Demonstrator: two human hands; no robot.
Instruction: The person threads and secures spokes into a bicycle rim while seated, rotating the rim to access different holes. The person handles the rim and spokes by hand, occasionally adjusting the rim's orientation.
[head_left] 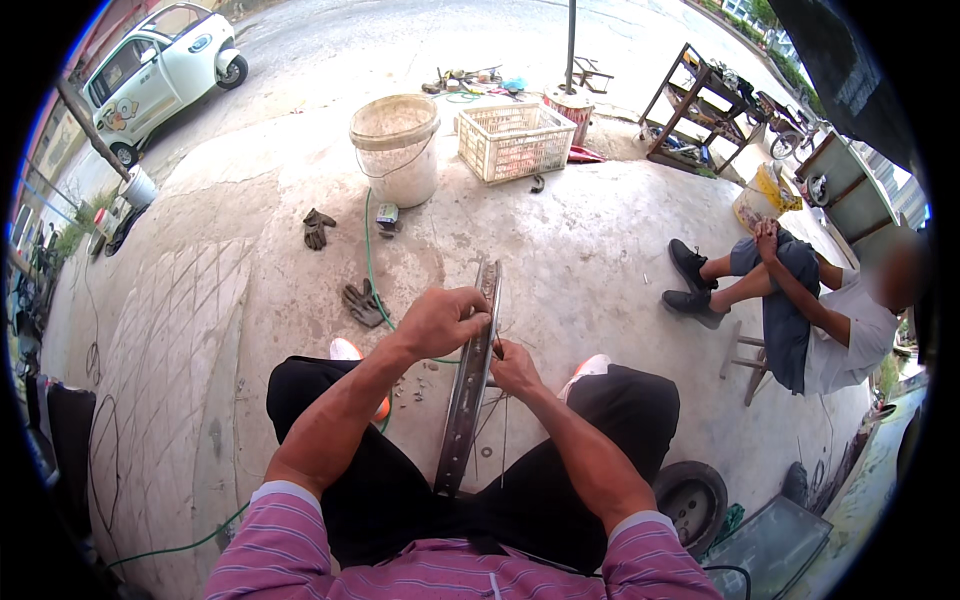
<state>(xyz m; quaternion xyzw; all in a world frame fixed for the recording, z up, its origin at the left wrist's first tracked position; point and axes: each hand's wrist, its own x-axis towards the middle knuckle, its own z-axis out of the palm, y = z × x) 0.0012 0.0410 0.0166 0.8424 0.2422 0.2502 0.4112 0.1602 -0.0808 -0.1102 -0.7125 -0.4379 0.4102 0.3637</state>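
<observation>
A metal wheel rim point(465, 410) stands edge-on between my knees, a row of holes along its face. My left hand point(445, 322) is closed at the rim's upper part, fingers curled over its edge. Just right of the rim, my right hand point(515, 367) is closed in a pinch on a thin spoke point(505, 440) that hangs below it. My fingers partly hide the gripped end. Small metal bits point(400, 392) lie on the ground left of the rim, and a small ring point(486, 452) lies to its right.
Two dark gloves point(318, 229) point(362, 303) and a green hose point(371, 260) lie ahead. Beyond stand a dirty bucket point(395, 160) and a plastic crate point(515, 145). A person point(835, 325) sits at right near a metal rack point(700, 110). A small wheel point(690, 505) lies near my right knee.
</observation>
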